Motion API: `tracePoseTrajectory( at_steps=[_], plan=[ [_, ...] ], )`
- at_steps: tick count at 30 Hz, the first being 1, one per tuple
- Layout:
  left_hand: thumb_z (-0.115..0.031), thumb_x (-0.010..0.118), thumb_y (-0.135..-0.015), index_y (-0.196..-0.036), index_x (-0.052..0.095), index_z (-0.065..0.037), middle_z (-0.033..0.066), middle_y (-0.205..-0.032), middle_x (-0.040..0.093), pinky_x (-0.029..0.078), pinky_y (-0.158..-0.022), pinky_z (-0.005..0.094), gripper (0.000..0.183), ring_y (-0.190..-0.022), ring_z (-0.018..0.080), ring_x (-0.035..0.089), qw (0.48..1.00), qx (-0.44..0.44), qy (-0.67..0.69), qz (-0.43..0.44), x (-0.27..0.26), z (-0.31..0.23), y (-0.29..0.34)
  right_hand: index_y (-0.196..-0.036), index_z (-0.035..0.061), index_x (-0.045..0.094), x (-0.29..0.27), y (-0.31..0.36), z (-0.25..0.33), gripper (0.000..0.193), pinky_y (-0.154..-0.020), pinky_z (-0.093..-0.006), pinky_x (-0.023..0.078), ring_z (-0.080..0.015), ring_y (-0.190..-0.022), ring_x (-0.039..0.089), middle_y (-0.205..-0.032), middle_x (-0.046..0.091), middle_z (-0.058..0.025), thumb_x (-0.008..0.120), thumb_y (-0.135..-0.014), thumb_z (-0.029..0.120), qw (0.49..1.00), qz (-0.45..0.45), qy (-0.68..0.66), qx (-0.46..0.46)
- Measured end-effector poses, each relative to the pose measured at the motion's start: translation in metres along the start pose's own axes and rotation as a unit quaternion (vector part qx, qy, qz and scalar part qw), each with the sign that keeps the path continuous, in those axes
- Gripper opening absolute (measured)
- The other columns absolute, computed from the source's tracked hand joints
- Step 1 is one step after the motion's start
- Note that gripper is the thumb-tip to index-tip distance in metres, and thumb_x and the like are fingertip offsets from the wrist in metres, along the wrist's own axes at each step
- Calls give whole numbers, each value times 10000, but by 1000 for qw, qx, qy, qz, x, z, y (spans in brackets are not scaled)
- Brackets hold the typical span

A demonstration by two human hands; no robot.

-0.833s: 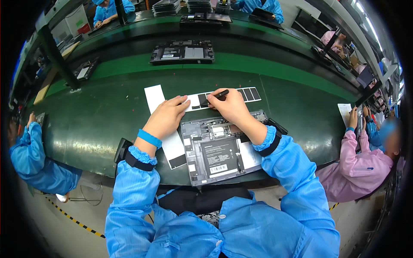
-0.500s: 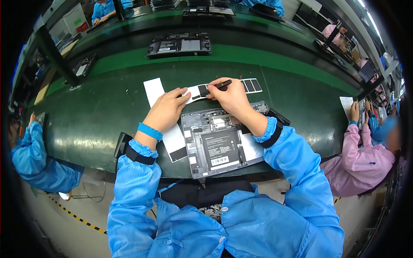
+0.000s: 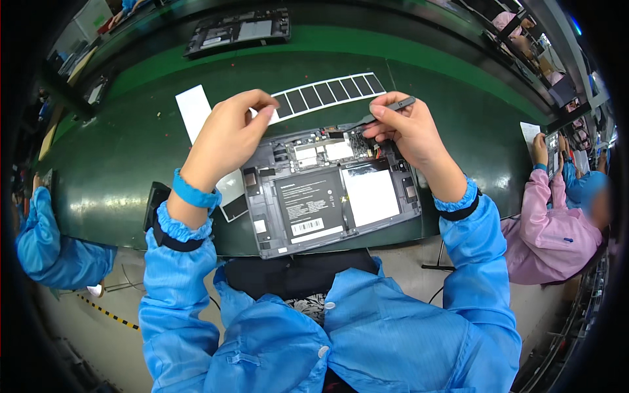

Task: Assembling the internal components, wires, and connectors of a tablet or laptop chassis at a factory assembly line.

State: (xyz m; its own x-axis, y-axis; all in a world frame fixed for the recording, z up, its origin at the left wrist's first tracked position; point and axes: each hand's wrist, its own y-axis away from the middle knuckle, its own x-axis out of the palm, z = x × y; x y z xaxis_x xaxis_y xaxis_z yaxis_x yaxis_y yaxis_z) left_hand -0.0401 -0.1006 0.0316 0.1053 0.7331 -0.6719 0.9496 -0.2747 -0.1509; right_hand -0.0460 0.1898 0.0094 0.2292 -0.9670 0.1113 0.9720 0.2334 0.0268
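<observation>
Green tabletop [image 3: 131, 177], busy round the edges. Far side, raised behind the work: a second opened laptop [image 3: 242, 29]. Co-worker in pink [image 3: 553, 223] seated at the right, one in blue [image 3: 62, 226] at the left, both well apart from the work. White sheet [image 3: 191, 108] slants under the wearer's left forearm, which hides its middle; a pale piece with a black end patch [image 3: 234, 208] shows between forearm and laptop base. The left hand covers the near-left end of the pad strip; the right hand screens part of the base's far edge.

Laptop base [image 3: 314, 203] lies flat, innards up, near the front edge of the tabletop. Long axis left to right, right end angled a little away from the wearer; circuit board along the far edge, black battery [image 3: 308, 203] near left, pale panel [image 3: 371, 196] near right. Pad strip [image 3: 327, 93], black rectangles on white, runs much the same way just beyond.

Left hand [image 3: 232, 128] above the base's far-left corner, thumb and fingertips drawn together; cannot tell if anything is pinched. Right hand [image 3: 403, 128] over the far-right part, gripping a dark tool [image 3: 401, 104], tip pointing left; contact unclear.
</observation>
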Motion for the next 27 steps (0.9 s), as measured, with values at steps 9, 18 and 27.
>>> tracePoseTrajectory(
  at_steps=[9, 18, 27],
  plan=[
    [-155, 630, -894, -984, 627, 54, 38, -735, 630, 433, -595, 223, 227, -665, 75, 554, 973, -83, 117, 182, 36, -17, -11, -971, -21, 612, 4, -2, -11, 207, -614, -215, 535, -162, -705, 695, -778, 679, -120, 680, -873, 148, 999, 24, -27, -7],
    [-145, 641, -887, -917, 642, 55, 49, -736, 637, 437, -551, 221, 203, -620, 66, 556, 983, -52, 87, 150, 46, -17, -15, -972, -35, 628, 1, -2, -13, 201, -615, -219, 541, -168, -711, 696, -771, 686, -129, 671, -877, 137, 1000, 27, -6, -15],
    [-184, 673, -843, -787, 662, 56, 53, -607, 614, 416, -499, 239, 247, -541, 88, 557, 981, -105, -7, 160, 49, -26, -25, -964, -53, 629, 8, -3, -16, 179, -621, -237, 546, -181, -712, 697, -771, 691, -153, 665, -871, 95, 999, 6, 26, -34]
  ],
)
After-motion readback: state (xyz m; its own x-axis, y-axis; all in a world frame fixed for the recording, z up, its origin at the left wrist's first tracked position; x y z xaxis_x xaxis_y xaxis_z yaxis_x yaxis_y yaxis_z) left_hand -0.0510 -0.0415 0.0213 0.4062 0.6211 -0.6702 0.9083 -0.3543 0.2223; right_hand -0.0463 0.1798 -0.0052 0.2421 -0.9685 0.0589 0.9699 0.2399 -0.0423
